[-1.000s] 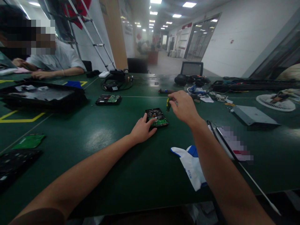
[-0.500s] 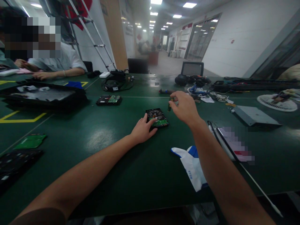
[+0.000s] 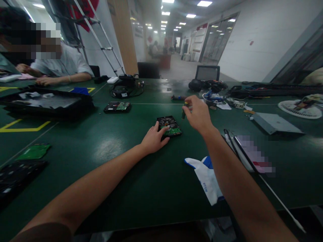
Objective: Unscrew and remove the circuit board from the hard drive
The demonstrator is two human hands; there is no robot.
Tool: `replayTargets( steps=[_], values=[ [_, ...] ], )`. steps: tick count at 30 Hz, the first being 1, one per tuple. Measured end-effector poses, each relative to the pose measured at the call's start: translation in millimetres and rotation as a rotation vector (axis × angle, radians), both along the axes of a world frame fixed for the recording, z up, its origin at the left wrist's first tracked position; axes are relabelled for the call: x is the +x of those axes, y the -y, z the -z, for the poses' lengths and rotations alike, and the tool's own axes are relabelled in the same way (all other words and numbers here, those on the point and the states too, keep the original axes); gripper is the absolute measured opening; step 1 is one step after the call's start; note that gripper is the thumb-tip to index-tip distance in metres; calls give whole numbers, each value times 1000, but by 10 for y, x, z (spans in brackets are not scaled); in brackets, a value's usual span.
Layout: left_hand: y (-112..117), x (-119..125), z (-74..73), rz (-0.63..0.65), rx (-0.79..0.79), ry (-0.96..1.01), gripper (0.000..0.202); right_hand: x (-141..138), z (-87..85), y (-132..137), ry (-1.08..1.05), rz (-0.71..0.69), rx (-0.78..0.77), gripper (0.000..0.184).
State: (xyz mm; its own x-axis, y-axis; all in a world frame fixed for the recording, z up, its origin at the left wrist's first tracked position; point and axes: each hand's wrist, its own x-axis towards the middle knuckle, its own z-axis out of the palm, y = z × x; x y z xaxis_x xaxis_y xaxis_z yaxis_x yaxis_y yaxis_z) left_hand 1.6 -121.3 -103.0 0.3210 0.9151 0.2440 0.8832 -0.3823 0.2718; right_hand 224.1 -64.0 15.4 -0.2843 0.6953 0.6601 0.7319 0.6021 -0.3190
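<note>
A hard drive (image 3: 174, 129), black with a green circuit board facing up, lies on the dark green table. My left hand (image 3: 154, 139) holds it at its left and near side, with one finger laid across the board. Just right of the drive, my right hand (image 3: 198, 114) is closed on a short, upright screwdriver (image 3: 183, 113) with a dark green handle, pinched between thumb and fingers. The screwdriver's tip is too small to make out, and it stands apart from the drive.
A second hard drive (image 3: 117, 107) lies farther back. On the left are a black tray (image 3: 50, 102) and a loose green circuit board (image 3: 34, 151). A blue-and-white packet (image 3: 208, 181) lies near my right forearm, a metal box (image 3: 276, 123) beyond. A co-worker (image 3: 68, 64) sits at far left.
My right hand and the screwdriver have shifted very slightly, with the fingers a little higher. My left hand and the hard drive have stayed put.
</note>
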Motion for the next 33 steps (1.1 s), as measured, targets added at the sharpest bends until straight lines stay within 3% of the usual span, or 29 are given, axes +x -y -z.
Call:
replayTargets(
  steps=[15,21,30,33],
  values=[
    [-6,-5,13,-6,5,5,60,-23,45,7,48,42,32,24],
    [5,0,6,-3,19,-13,60,-18,75,-11,75,-13,39,34],
    [4,5,6,-6,18,-8,60,-19,107,-25,41,15,32,31],
    [4,3,3,-2,9,-3,59,-9,108,-47,41,-33,32,34]
  ],
)
